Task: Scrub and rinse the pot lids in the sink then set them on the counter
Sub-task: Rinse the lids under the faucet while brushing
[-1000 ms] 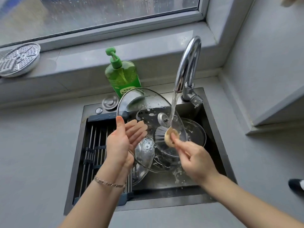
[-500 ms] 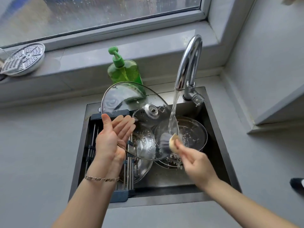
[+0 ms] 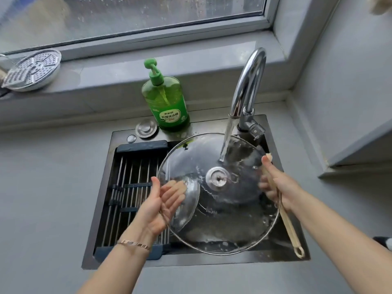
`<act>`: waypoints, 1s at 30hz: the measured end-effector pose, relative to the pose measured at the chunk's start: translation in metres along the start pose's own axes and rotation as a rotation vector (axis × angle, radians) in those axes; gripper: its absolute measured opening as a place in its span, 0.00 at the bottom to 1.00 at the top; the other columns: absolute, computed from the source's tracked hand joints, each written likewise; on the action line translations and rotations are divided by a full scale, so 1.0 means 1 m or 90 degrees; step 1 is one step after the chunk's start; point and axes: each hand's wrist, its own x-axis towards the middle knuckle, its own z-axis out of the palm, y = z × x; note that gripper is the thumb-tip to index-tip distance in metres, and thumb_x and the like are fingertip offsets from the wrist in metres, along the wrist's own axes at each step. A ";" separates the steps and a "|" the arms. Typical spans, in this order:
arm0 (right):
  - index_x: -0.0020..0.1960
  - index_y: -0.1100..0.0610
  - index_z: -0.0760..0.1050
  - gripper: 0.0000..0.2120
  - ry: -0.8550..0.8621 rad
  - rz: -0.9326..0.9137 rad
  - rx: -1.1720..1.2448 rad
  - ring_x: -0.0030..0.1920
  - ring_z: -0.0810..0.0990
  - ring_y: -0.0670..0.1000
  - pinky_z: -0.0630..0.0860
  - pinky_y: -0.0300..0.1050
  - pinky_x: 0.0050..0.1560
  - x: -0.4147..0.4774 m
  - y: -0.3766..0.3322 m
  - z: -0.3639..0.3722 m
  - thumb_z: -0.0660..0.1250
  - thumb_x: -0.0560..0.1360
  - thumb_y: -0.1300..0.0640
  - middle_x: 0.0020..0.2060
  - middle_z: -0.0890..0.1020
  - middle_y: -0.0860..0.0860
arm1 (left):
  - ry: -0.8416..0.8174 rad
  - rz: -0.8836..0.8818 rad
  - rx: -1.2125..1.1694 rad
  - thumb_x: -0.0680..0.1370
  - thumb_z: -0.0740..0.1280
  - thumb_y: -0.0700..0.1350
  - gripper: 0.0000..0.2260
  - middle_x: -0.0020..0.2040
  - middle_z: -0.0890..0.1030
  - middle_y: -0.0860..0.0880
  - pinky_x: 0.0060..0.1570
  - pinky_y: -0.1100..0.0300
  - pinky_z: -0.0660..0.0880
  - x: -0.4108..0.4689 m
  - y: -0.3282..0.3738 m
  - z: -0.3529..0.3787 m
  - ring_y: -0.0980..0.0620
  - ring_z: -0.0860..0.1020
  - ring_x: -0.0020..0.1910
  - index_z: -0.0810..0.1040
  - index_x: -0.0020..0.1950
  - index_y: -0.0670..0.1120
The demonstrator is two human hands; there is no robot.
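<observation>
A large glass pot lid (image 3: 233,209) with a metal centre knob lies nearly flat above the sink (image 3: 118,266), and tap water (image 3: 226,143) runs onto its top. My left hand (image 3: 158,205) supports the lid's left rim, fingers straight beneath the glass and thumb up at the edge. At the right rim, my right hand (image 3: 280,187) grips a wooden-handled dish brush (image 3: 290,230) and steadies the lid. The brush handle points toward me and its head is mostly hidden behind my fingers. Another smaller lid shows through the glass, lower in the sink.
The chrome faucet (image 3: 248,81) arches over the sink's back right. A green soap bottle (image 3: 167,105) stands behind the sink. A slatted drain rack (image 3: 131,183) fills the sink's left side. A perforated steamer plate (image 3: 31,70) lies on the window sill. Grey counter surrounds the sink.
The lid went from tilted at the left to nearly flat under the running water. My right hand moved with the brush from the lid's middle to its right rim.
</observation>
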 end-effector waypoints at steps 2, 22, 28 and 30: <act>0.40 0.55 0.73 0.23 0.019 -0.041 0.021 0.21 0.67 0.42 0.59 0.32 0.15 -0.004 -0.003 -0.001 0.69 0.58 0.37 0.23 0.71 0.46 | 0.025 -0.011 0.018 0.78 0.55 0.57 0.21 0.35 0.84 0.43 0.23 0.63 0.77 0.011 -0.010 0.001 0.52 0.82 0.27 0.76 0.47 0.40; 0.36 0.58 0.69 0.22 0.130 -0.181 -0.106 0.31 0.70 0.51 0.67 0.45 0.38 0.008 0.027 0.018 0.57 0.75 0.39 0.28 0.72 0.53 | 0.212 0.191 0.128 0.75 0.65 0.58 0.17 0.30 0.69 0.52 0.44 0.60 0.68 0.015 0.018 0.021 0.56 0.67 0.30 0.72 0.34 0.47; 0.47 0.60 0.69 0.21 0.064 0.038 0.217 0.48 0.79 0.58 0.73 0.55 0.59 0.023 0.045 0.014 0.53 0.79 0.42 0.56 0.76 0.64 | 0.048 0.433 0.322 0.67 0.64 0.56 0.16 0.28 0.69 0.52 0.36 0.66 0.66 -0.035 0.014 0.036 0.57 0.66 0.30 0.68 0.33 0.44; 0.40 0.58 0.64 0.20 -0.009 0.165 0.243 0.46 0.79 0.64 0.77 0.59 0.53 0.022 0.041 0.001 0.56 0.78 0.41 0.52 0.76 0.68 | -0.018 0.476 0.363 0.66 0.70 0.55 0.14 0.26 0.70 0.56 0.35 0.65 0.66 -0.035 0.017 0.034 0.58 0.67 0.28 0.71 0.31 0.48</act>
